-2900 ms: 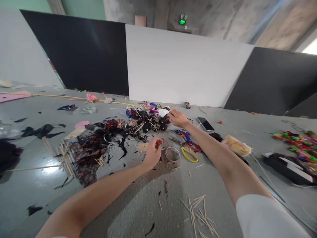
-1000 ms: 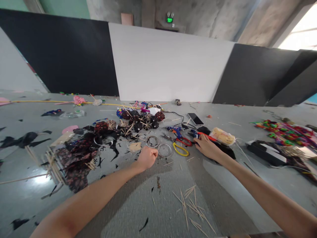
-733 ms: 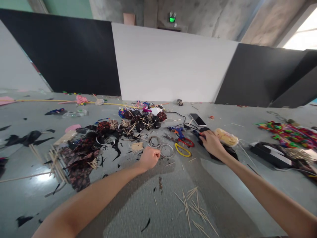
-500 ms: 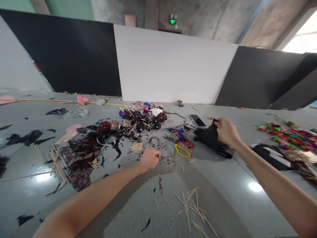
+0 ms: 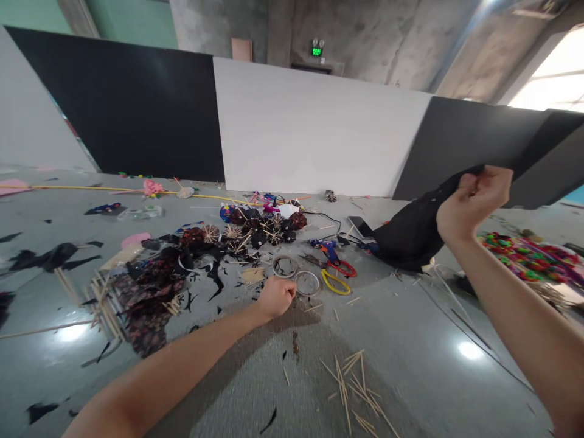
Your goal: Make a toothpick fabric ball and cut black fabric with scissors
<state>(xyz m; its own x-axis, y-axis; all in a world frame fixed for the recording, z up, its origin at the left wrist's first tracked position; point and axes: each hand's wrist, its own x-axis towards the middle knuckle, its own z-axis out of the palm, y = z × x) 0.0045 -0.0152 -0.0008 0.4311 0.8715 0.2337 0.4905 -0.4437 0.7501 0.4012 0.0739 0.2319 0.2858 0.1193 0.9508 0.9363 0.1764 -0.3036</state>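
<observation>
My right hand (image 5: 472, 201) is raised at the right, its fingers pinched on the top edge of a black piece of cloth (image 5: 413, 231) that hangs down toward the floor. My left hand (image 5: 276, 296) rests on the grey floor as a closed fist; what is in it, if anything, is hidden. Just beyond the fist lie two metal rings (image 5: 306, 283) and yellow and red scissors (image 5: 337, 277). A cluster of small dark paper umbrellas with wooden ribs (image 5: 255, 228) lies farther back.
Dark patterned fabric and wooden sticks (image 5: 137, 292) lie at the left. Loose toothpicks (image 5: 353, 383) are scattered in front. A blue glue gun (image 5: 326, 246), a phone (image 5: 358, 225) and colourful ornaments (image 5: 524, 255) lie to the right. Black and white boards stand behind.
My right hand left the umbrella cluster, took hold of the black cloth by the scissors and lifted it up and to the right. My left hand closed into a fist and stayed.
</observation>
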